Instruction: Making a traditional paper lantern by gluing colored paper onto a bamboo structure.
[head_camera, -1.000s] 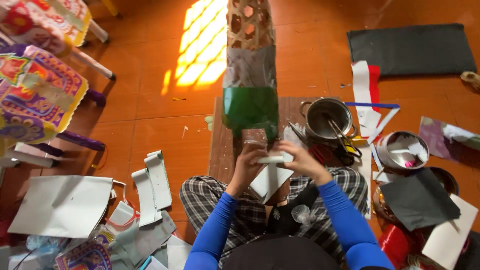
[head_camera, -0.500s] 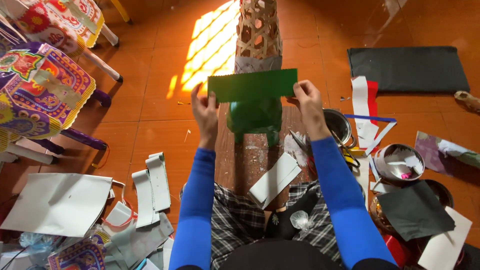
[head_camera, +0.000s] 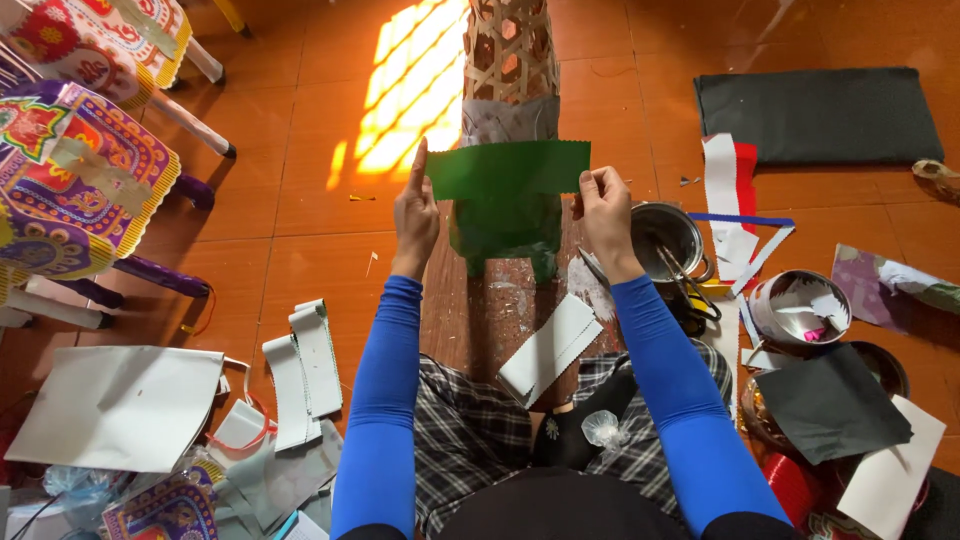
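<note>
Since half a second ago the green paper strip sits a little lower in the frame, at upper centre, stretched flat between both hands. The left hand pinches its left end, forefinger pointing straight up; the right hand has fingers curled tight on the right end. The strip is thin, matte, with zigzag-cut edges. Behind it stands a woven bamboo frame, its lower part wrapped in glossy green
</note>
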